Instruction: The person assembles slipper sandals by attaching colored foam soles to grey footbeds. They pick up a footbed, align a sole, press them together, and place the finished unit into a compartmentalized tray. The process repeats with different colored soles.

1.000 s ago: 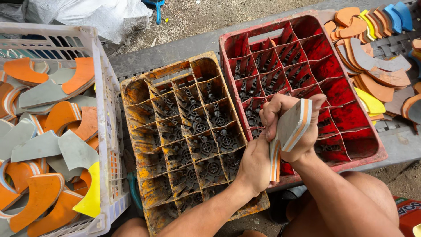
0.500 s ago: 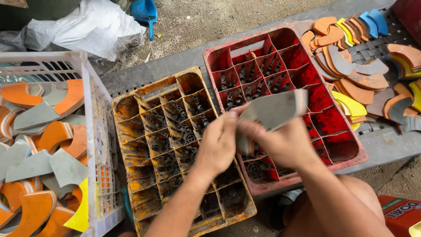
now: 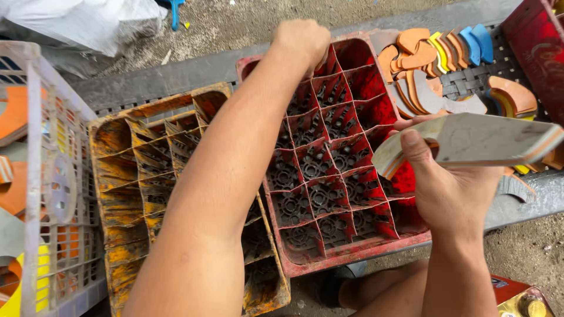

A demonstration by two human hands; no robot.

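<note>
A person's left hand [image 3: 301,41] reaches across a red compartmented plastic crate [image 3: 341,170], its grip closed over the crate's far rim at about 12 o'clock. The right hand [image 3: 449,188] is clamped on a stack of flat grey foam pieces with orange and white edges [image 3: 476,141], thumb on top and fingers beneath, held in the air over the crate's 3 o'clock side.

The red crate lies on a grey slatted counter [image 3: 188,73], touching an orange compartmented crate [image 3: 153,176] at its 9 o'clock. Further toward 9 o'clock, a white lattice basket [image 3: 53,194] holds orange, grey and yellow foam cut-outs. At about 2 o'clock from the red crate, a row of orange, yellow and blue curved foam cut-outs [image 3: 435,50] lies on the counter. A white plastic sack [image 3: 88,20] lies on the gravel ground at 11 o'clock.
</note>
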